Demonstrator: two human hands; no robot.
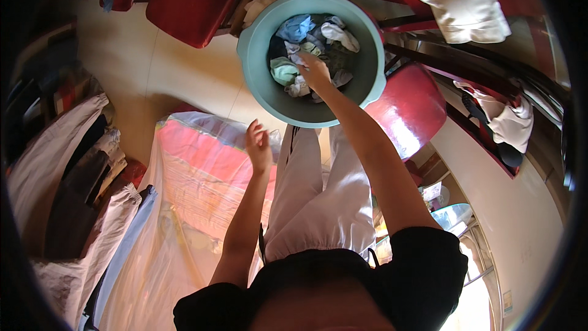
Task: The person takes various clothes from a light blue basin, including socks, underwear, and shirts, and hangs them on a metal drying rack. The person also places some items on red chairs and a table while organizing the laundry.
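Observation:
My right hand [315, 71] reaches down into a round grey-green plastic basin [258, 87]. Its fingertips meet a pale lavender cloth [295, 56]; whether they grip it is hidden. Around them in the basin lie small crumpled garments: a light blue piece [296, 28], a mint green piece [284, 71], a white sock-like piece [341, 37] and several dark ones. Outside the basin, at its lower left, my left hand [258, 146] hovers with bent fingers somewhat apart and nothing in it.
Red chairs [193, 0] surround the basin; one red seat [409, 110] is on the right. White cloth [461, 4] drapes at upper right, near hanging socks [509, 154]. Trousers [115, 230] hang at left. Sheer plastic-like sheeting covers a pink-orange striped bundle [206, 174].

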